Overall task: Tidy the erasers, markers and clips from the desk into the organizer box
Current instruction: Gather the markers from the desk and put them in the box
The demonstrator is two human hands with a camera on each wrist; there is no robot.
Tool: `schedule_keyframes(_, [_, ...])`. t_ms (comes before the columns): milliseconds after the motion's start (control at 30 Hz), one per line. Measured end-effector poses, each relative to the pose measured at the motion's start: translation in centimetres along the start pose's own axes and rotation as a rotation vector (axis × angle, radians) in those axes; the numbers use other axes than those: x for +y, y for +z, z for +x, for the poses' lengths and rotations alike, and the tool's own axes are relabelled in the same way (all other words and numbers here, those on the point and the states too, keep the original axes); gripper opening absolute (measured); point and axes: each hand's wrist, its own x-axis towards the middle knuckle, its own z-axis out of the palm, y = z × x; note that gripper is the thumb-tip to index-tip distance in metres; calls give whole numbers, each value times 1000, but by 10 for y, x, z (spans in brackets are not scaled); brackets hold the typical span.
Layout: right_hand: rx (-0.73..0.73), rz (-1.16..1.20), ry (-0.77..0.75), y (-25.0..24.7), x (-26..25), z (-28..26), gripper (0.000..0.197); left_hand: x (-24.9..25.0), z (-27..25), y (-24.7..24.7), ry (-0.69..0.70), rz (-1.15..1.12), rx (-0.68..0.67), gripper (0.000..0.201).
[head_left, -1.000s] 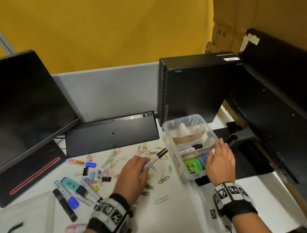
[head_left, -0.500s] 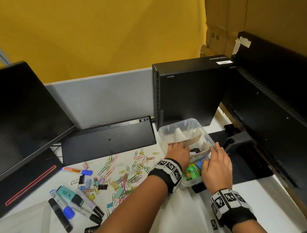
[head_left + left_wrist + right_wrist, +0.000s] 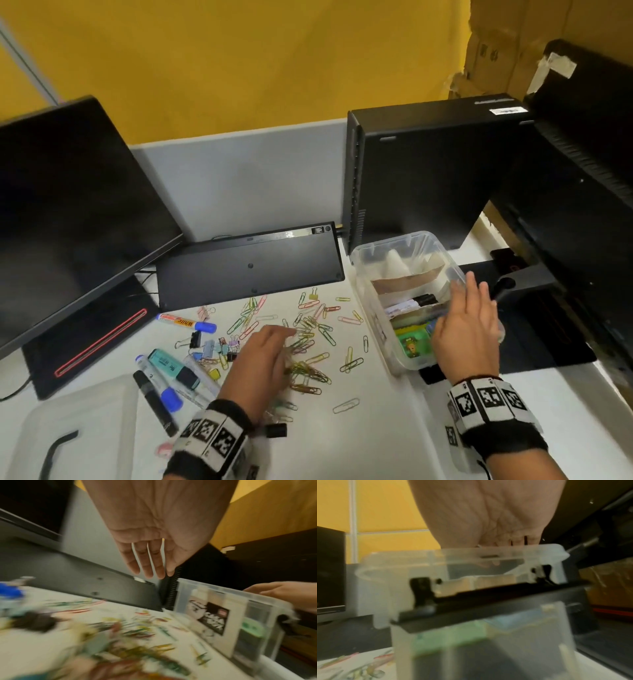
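The clear organizer box (image 3: 371, 305) stands at the desk's right, with markers (image 3: 416, 301) in its middle section and green erasers (image 3: 411, 344) in the near one. My right hand (image 3: 469, 298) rests on its right rim with fingers extended; in the right wrist view the right hand (image 3: 488, 520) reaches over the box rim (image 3: 419, 559). My left hand (image 3: 284, 337) hovers flat over the scattered paper clips (image 3: 318, 329); the left wrist view shows the left hand (image 3: 150, 566) empty with straight fingers. Several markers (image 3: 171, 373) and binder clips (image 3: 219, 347) lie to its left.
An upturned black keyboard (image 3: 250, 267) lies behind the clips, and a black computer case (image 3: 428, 178) stands behind the box. A monitor (image 3: 68, 212) leans at the left. The clear lid (image 3: 68, 428) sits at the near left. A black binder clip (image 3: 275, 430) lies by my left wrist.
My left hand carried a marker from the desk into the box, let it go, and has come back empty over the paper clips. My right hand stayed on the box.
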Motion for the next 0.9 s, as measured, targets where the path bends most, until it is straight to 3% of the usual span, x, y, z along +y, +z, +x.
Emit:
schedule_keyframes(267, [-25, 372, -509, 5, -112, -42, 37, -114, -72, -52, -345, 144, 85, 33])
schedule_keyframes(367, [-156, 353, -671, 24, -151, -64, 30, -138, -69, -72, -401, 206, 92, 34])
schedule_keyframes(500, [-382, 303, -816, 49, -200, -86, 26, -171, -38, -92, -366, 300, 69, 38])
schedule_keyframes(733, [-653, -42, -798, 91, -265, -108, 27, -197, 22, -102, -245, 524, -173, 51])
schedule_keyframes(900, [-652, -146, -791, 112, -273, -117, 28, -208, 42, -96, -222, 536, -182, 51])
